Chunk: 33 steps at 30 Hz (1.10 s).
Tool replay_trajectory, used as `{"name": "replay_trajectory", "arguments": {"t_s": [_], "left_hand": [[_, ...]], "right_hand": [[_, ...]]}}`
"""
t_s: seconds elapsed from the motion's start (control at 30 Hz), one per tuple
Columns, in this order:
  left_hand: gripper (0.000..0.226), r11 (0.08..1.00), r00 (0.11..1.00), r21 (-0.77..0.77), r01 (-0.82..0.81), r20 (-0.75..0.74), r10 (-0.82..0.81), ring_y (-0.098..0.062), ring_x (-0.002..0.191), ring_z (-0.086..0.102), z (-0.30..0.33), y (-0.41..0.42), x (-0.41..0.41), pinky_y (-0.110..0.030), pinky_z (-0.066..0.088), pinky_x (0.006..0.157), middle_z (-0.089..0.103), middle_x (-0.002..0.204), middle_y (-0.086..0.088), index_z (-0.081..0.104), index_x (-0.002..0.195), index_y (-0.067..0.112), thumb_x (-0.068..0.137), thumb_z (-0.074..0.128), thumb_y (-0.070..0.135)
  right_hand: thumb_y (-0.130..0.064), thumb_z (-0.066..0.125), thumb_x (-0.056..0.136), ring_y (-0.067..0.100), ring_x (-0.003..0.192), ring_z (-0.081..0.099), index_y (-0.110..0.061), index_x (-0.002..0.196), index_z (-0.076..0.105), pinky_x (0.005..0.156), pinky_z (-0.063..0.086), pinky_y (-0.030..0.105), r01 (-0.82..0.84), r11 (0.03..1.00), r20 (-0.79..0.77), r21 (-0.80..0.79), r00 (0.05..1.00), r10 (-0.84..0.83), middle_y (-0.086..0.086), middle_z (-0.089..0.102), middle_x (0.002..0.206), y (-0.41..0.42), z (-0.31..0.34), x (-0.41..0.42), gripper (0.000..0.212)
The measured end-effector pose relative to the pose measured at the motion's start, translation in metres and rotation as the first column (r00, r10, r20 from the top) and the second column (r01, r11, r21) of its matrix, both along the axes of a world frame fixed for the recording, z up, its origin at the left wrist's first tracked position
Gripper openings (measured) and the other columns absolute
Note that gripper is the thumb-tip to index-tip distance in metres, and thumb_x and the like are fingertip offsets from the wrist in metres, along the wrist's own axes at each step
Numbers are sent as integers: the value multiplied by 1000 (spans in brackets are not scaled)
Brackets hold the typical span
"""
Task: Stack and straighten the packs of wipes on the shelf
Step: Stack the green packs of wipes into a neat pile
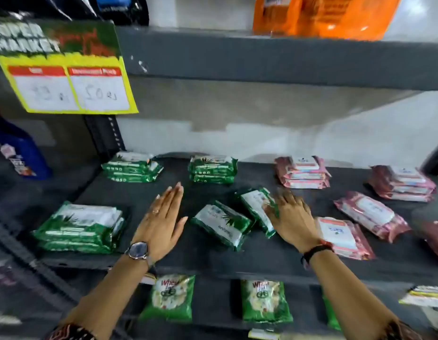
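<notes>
Green wipe packs: stack front left (79, 227), two stacks behind, two loose packs (221, 224) askew mid-shelf. Left hand (161, 222) flat, empty. Right hand (292, 219) spread on one loose pack. Pink packs (371, 215) scattered right. Likely soft, light, slick; best gripped by edges. Dark shelf (262, 256), roomy.

Your one head-worn wide-angle camera looked forward and slightly down, close in on the dark grey metal shelf (237, 256). It faced the pale back wall (274, 141) squarely. Your forearms came in from the bottom edge, and the wide lens bowed the shelves near the edges.
</notes>
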<state>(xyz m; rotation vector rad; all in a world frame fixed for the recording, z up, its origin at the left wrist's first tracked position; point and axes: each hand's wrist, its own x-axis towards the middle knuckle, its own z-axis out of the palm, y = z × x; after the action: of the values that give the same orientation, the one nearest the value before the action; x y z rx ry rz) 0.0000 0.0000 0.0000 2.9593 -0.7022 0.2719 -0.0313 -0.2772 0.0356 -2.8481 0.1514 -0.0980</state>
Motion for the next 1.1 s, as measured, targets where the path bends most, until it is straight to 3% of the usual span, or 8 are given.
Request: {"name": "replay_trajectory", "arguments": {"t_s": [0.13,0.2,0.4,0.53,0.63,0.8,1.0,1.1], "left_hand": [[98,998,998,-61,-27,-58,24,-25,134,18,-21,2,-6,-31,7,111,23,145,-11,21,136,-2,76,-17,66],[104,996,998,-83,-16,-64,11,-26,135,15,-25,0,-5,-39,4,108,20,147,-10,21,137,0,71,-20,69],[84,999,996,-31,-18,-92,15,-32,121,47,-23,-3,-4,-35,21,107,49,133,-18,48,122,-3,88,-1,57],[80,1000,995,-11,-19,-95,18,-31,118,51,-19,-4,-6,-42,36,99,52,130,-18,50,119,-2,89,2,54],[79,999,994,18,-33,-108,35,-30,117,51,-17,-4,-7,-51,38,94,53,130,-18,50,119,-2,90,2,53],[81,1000,992,3,-25,-124,26,-30,121,47,-17,-4,-7,-44,29,100,49,134,-17,47,123,-1,88,1,56],[90,997,989,-79,-5,-150,-7,-24,132,29,-18,-3,-5,-38,15,108,30,145,-11,33,133,1,81,-4,64],[82,996,989,-89,-15,-150,1,-31,127,39,-18,-3,-7,-46,21,103,42,139,-17,40,128,-1,86,4,60]], "right_hand": [[-43,43,87,35,130,35,-19,135,35,107,28,43,70,994,-135,83,989,-58,11,37,144,-5,9,17,55],[-45,47,84,35,128,36,-20,133,36,106,31,44,89,988,-156,130,985,-68,10,38,142,-5,13,22,57],[-46,59,76,38,122,43,-19,129,37,100,37,45,134,975,-154,175,982,-107,10,43,136,0,5,26,64],[-46,62,75,39,121,44,-19,130,37,99,39,47,136,975,-131,176,985,-114,12,44,136,-1,2,27,66],[-43,63,74,39,119,45,-18,130,38,96,42,48,134,974,-115,181,987,-115,14,46,134,-2,4,28,66],[-41,65,72,40,113,50,-19,127,42,93,45,49,120,981,-18,150,993,-118,14,51,128,-5,14,29,63],[-39,69,70,34,105,57,-19,127,46,87,50,45,-101,977,190,189,980,65,11,56,124,13,52,25,64],[-48,67,69,28,107,59,-21,129,45,91,51,45,-277,936,149,219,957,248,7,55,127,37,58,19,69]]}}
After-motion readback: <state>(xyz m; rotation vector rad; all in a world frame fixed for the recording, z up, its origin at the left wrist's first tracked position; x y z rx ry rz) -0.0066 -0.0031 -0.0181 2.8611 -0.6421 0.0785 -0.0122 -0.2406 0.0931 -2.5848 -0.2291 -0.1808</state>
